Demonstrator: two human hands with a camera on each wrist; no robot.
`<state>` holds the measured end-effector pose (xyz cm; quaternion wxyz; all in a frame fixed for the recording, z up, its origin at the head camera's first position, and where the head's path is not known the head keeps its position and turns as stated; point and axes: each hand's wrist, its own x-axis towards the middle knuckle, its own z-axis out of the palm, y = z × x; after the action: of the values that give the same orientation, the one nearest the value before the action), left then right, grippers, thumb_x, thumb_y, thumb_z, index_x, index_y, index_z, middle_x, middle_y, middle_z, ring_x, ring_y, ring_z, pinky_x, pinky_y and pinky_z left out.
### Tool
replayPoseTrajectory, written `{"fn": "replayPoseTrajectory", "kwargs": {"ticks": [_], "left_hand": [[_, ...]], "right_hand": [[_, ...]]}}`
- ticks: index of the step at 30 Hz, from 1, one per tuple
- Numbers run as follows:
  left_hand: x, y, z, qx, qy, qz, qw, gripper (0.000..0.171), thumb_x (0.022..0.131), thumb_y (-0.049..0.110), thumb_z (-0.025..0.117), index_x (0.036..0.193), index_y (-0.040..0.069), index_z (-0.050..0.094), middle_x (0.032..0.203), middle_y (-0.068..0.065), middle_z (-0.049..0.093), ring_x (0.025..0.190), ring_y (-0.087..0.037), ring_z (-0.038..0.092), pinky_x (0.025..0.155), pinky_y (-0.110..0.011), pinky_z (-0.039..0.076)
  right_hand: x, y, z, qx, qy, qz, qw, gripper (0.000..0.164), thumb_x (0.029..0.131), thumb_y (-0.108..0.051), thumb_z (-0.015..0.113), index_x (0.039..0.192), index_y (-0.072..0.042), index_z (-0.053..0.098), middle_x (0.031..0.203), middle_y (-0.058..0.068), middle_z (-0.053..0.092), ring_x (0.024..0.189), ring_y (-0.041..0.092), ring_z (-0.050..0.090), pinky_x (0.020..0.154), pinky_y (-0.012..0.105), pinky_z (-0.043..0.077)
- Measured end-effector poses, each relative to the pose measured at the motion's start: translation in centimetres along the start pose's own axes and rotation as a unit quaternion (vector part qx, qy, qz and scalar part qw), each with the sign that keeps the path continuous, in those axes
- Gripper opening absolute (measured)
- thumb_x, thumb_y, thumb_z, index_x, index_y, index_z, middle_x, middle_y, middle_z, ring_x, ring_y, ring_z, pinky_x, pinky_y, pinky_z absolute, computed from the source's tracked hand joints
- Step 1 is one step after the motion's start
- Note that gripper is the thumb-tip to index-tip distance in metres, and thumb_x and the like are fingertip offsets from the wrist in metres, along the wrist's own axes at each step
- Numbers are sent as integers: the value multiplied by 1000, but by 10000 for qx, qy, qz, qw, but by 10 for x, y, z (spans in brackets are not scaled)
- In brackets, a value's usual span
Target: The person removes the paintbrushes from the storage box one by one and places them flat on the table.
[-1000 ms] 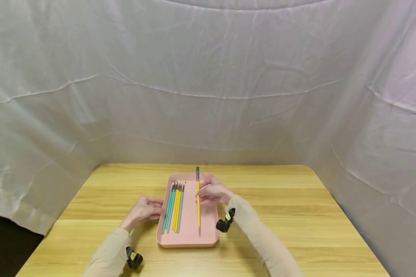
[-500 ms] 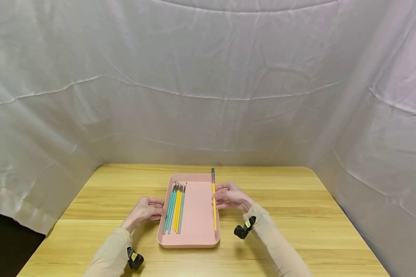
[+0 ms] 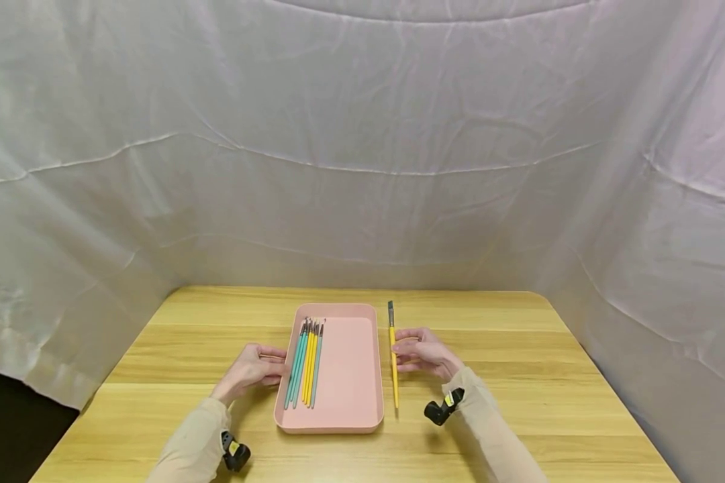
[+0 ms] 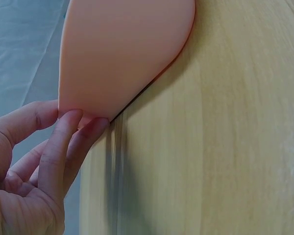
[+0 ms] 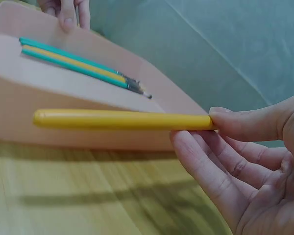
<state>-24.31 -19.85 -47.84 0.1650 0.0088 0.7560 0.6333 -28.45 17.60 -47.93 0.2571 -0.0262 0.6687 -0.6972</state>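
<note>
A yellow-handled paintbrush [image 3: 394,376] with a flat dark tip is pinched between the thumb and fingers of my right hand [image 3: 425,351]. The brush stands just right of the pink tray [image 3: 350,382], tip pointing away; its shadow on the wood in the right wrist view shows it held above the table. My left hand [image 3: 250,367] pinches the tray's left wall, one digit over the rim and other fingers against the outside [image 4: 63,147]. Inside the tray, along its left side, several slim paintbrushes [image 3: 309,369] with teal, yellow and grey-blue handles lie side by side.
The tray sits on a light wooden table [image 3: 507,389]. Pale grey cloth [image 3: 362,201] hangs behind the table and along both sides. Black wrist cameras [image 3: 444,406] are strapped to both forearms.
My right hand has carried the yellow paintbrush rightward, from over the tray's middle, across its right rim, to beside it. The left hand has kept its place on the tray.
</note>
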Motion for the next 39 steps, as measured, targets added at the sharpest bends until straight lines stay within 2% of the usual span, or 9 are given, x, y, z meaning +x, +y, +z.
{"fn": "replayPoseTrajectory", "kwargs": {"ticks": [5, 15, 20, 29, 36, 39], "left_hand": [[1, -1, -1, -39, -51, 20, 10000, 48, 85, -6, 71, 126, -24, 53, 113, -34, 70, 81, -13, 73, 67, -25, 63], [1, -1, -2, -44, -79, 69, 9999, 49, 85, -6, 71, 126, -24, 52, 113, -34, 69, 83, -13, 74, 68, -24, 63], [1, -2, -2, -48, -76, 67, 9999, 49, 85, -6, 71, 126, -25, 52, 112, -34, 70, 83, -15, 74, 69, -25, 63], [1, -2, -2, -14, -75, 44, 10000, 49, 85, -5, 72, 126, -24, 53, 111, -33, 71, 81, -12, 73, 68, -25, 63], [1, -3, -4, -50, -116, 27, 9999, 49, 86, -5, 71, 126, -24, 53, 110, -31, 72, 81, -12, 73, 69, -25, 63], [1, -3, -4, -49, -123, 28, 9999, 48, 86, -5, 71, 126, -24, 53, 110, -31, 72, 81, -12, 73, 68, -25, 63]], "right_hand": [[-2, 8, -5, -188, 141, 18, 9997, 39, 94, 1, 62, 127, 11, 45, 86, 2, 67, 75, 14, 66, 71, 30, 64], [2, 16, -6, -676, 815, 100, 9943, 34, 91, 3, 66, 119, 12, 49, 82, 6, 65, 65, 14, 63, 65, 31, 65], [3, 19, -3, -955, 1162, 168, 9885, 30, 89, 2, 69, 113, 9, 53, 78, 7, 65, 62, 15, 63, 60, 30, 64], [3, 21, 5, -1382, 1404, 139, 9803, 28, 85, 4, 72, 107, 10, 54, 70, 4, 63, 57, 13, 60, 54, 27, 61], [3, 17, 14, -1909, 1762, 151, 9655, 22, 83, 5, 74, 99, 7, 59, 72, 9, 65, 55, 13, 61, 54, 26, 61], [4, 16, 16, -1970, 1842, 189, 9628, 21, 82, 7, 74, 97, 7, 58, 73, 11, 66, 54, 13, 61, 54, 26, 61]]}}
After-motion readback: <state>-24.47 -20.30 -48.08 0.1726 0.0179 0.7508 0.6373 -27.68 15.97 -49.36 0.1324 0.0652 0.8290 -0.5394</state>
